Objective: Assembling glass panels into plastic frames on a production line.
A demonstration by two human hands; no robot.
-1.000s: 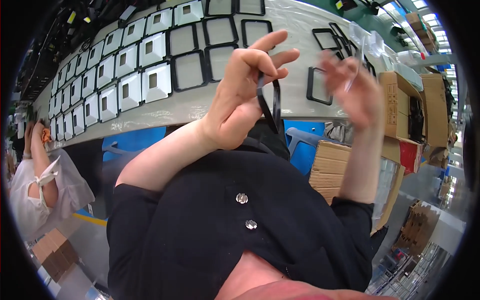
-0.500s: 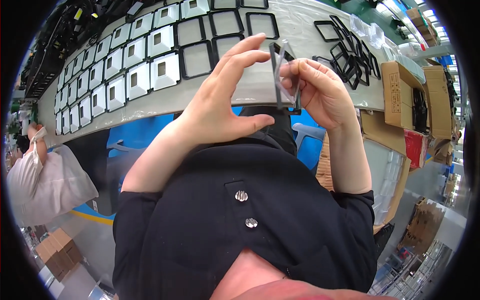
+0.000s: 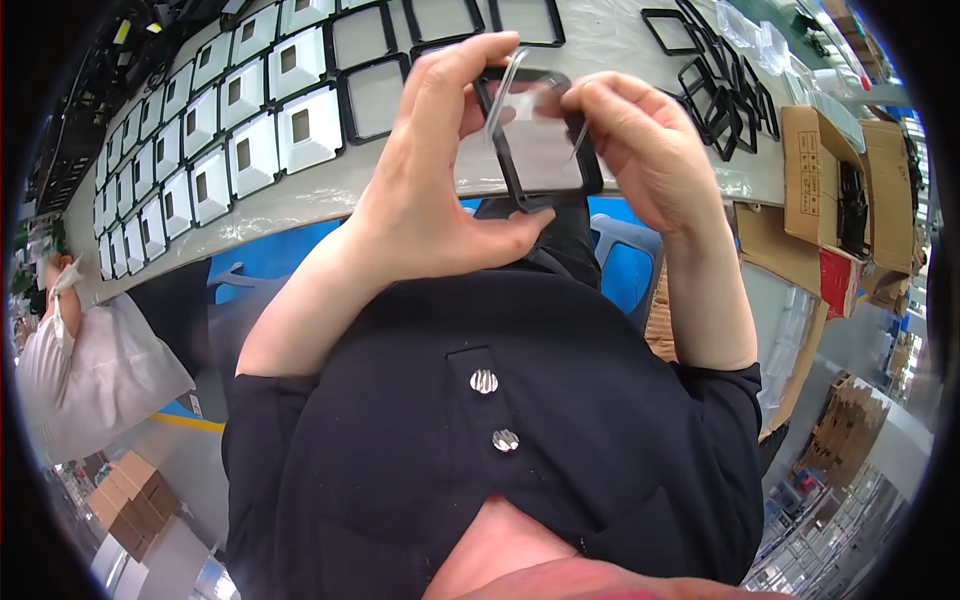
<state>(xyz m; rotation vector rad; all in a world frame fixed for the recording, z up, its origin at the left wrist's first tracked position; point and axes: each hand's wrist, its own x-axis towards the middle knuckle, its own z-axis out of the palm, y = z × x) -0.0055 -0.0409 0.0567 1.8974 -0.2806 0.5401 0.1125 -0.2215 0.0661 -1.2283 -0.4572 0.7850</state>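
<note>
Above the table's near edge, my left hand (image 3: 425, 170) spans a black rectangular frame (image 3: 553, 197), thumb at its lower edge and fingers by its upper left side. A clear plastic panel (image 3: 506, 85) is tilted against the frame, its left edge standing out near my left fingers. My right hand (image 3: 650, 150) is closed in a pinch at the frame's right side, apparently on the panel's edge. Whether the panel sits inside the frame I cannot tell.
On the pale-covered table (image 3: 605, 60), rows of white housings (image 3: 305, 125) in black frames stretch left. Bare black frames (image 3: 347, 105) lie beside them. More frames (image 3: 715, 90) are heaped right, near an open cardboard box (image 3: 803, 180). Another person's sleeve (image 3: 100, 350) shows at far left.
The frame has turned to show its opening and moved left into my left hand, which has closed on it. My right hand has kept its pinch.
</note>
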